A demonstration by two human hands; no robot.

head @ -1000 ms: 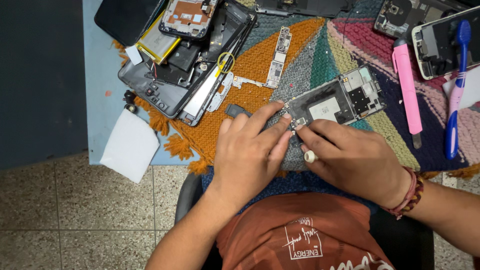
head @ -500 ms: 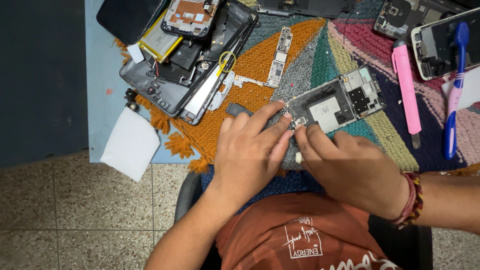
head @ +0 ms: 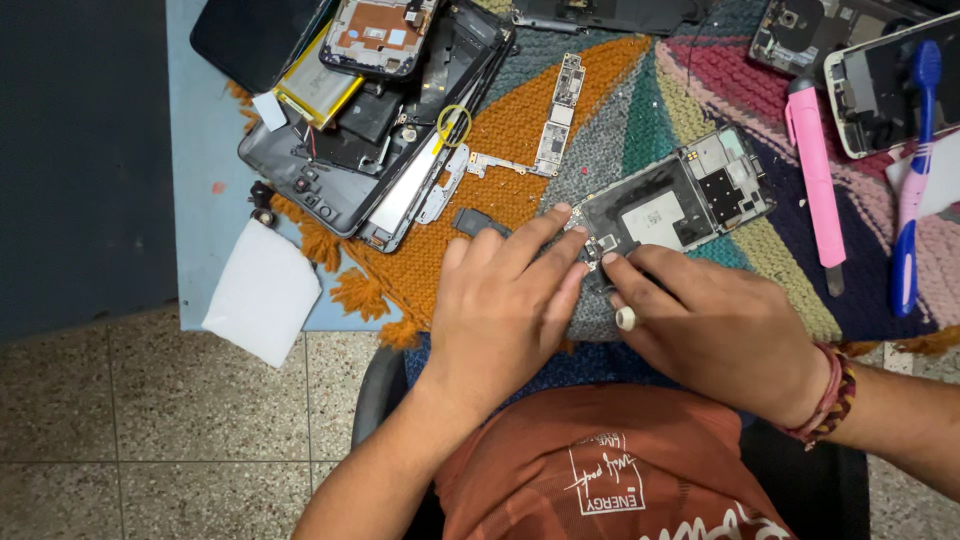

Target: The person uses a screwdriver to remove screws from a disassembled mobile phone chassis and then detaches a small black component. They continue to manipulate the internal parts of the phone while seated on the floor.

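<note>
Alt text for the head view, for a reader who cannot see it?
Both hands, left hand and right hand, press fingertips on an opened phone frame lying on a knitted multicoloured mat. Dismantled phone parts lie left, a pink tool right.

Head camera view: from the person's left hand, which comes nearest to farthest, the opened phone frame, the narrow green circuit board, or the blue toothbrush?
1. Opened phone frame, touching the left hand fingertips.
2. Narrow green circuit board, up above on the orange mat.
3. Blue toothbrush, far right edge.

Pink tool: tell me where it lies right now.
In the head view the pink tool lies on the knitted mat at upper right, between the opened phone frame and the blue toothbrush, beyond the right hand.
</note>
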